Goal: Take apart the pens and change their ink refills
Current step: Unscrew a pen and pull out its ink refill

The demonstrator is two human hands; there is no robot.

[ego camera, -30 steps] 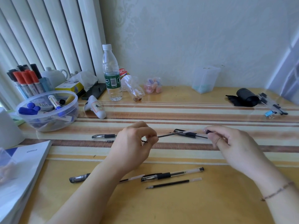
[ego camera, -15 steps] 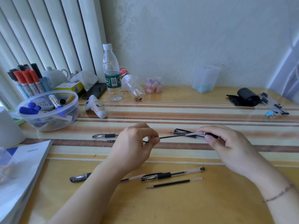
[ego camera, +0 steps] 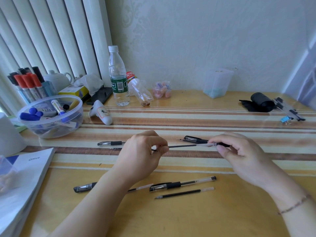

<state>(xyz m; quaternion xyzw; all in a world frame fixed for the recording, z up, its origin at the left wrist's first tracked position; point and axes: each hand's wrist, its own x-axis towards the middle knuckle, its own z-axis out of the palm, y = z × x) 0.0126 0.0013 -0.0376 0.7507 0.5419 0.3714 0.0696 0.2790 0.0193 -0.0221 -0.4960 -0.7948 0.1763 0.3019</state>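
Black refill (ego camera: 182,146); clear tail end

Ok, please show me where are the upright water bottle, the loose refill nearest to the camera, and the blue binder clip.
upright water bottle (ego camera: 119,86), head view, on its green label.
loose refill (ego camera: 181,193), head view, on its dark ink tube.
blue binder clip (ego camera: 285,119), head view, on its blue body.

1. Bright, soft daylight comes through the vertical blinds (ego camera: 51,40) at the far left.
2. The glossy bench (ego camera: 222,219) shows pale sheen at its far edge.
3. Shadows are faint.
4. Wide-angle bending curves the edges; the near-left corner blurs.
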